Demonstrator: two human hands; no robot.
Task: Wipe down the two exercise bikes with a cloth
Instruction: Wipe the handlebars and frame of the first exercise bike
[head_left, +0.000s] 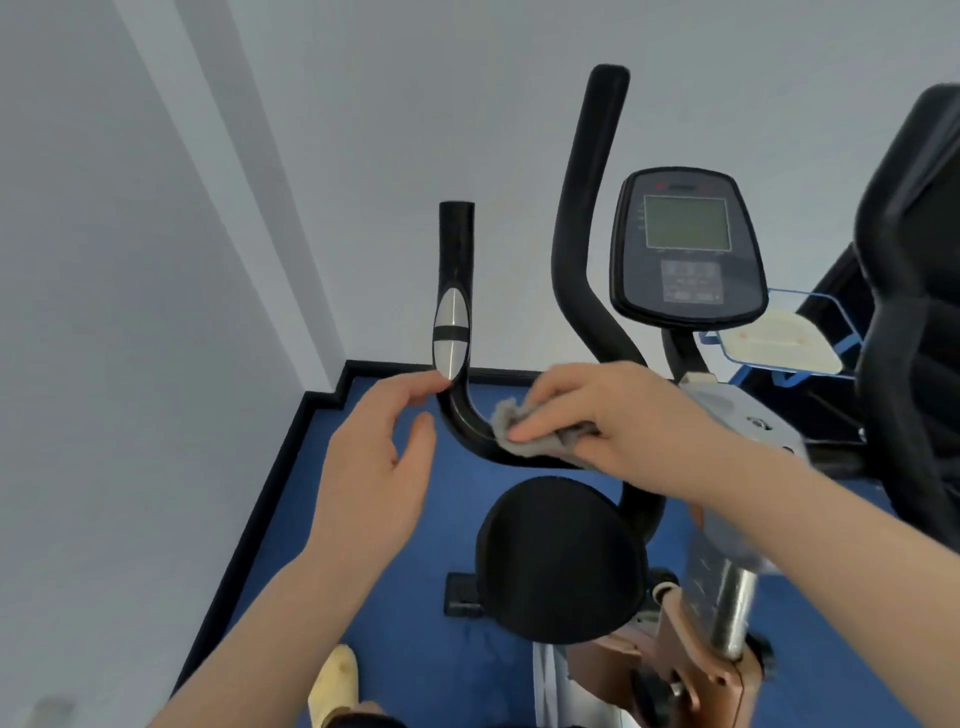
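I saw pale grey-white walls (363, 104) meeting in a corner beyond the hands, with a projecting pillar edge (218, 171) running down on the left side. Below the hands lay a blue floor (395, 519), bordered by a black skirting strip (260, 514) that stepped around the pillar's foot. Off to the right of the hands I noted a clear blue-edged tray (810, 332) holding something cream-coloured. The light was even and soft.

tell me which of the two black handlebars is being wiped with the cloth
The shorter handlebar nearer the wall corner, with the silver oval pad. The right hand presses the grey cloth onto its lower bend. The taller plain handlebar beside the console is untouched.
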